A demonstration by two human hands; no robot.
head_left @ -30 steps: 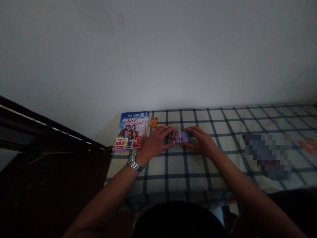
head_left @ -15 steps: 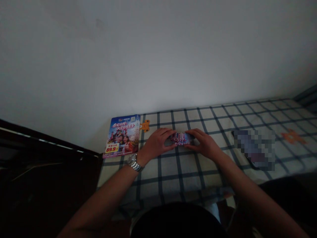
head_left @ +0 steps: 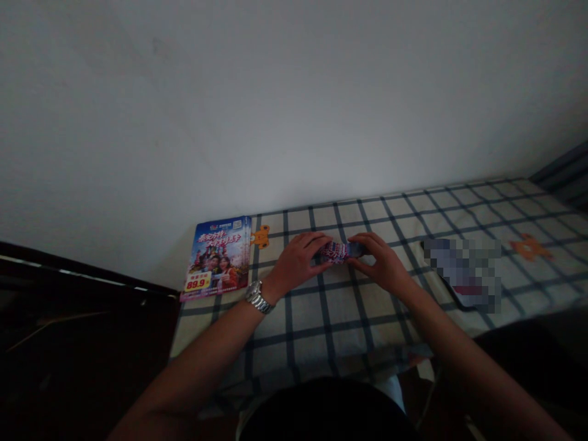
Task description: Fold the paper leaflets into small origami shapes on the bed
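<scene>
Between my two hands, over the checked cloth, is a small folded flyer (head_left: 337, 252) with blue, white and reddish print. My left hand (head_left: 298, 260), a metal watch on its wrist, grips the flyer's left end with thumb and fingers. At the other end my right hand (head_left: 377, 262) pinches it the same way. Fingers cover both ends, so the folds are only partly visible. Left of my left hand lies a stack of flyers (head_left: 218, 254) with similar lettering, a picture of people and a yellow price label.
A checked tablecloth (head_left: 316, 324) with orange bear prints covers the table. On the right lies a flat phone-like object (head_left: 452, 282), partly pixelated. A pale wall (head_left: 294, 110) rises behind the table. The table's left edge drops to a dark area.
The folded flyer's printed face now looks narrower and more striped, as if tilted or bent. Both hands keep hold of it. The view has shifted slightly, moving the stack and phone-like object left.
</scene>
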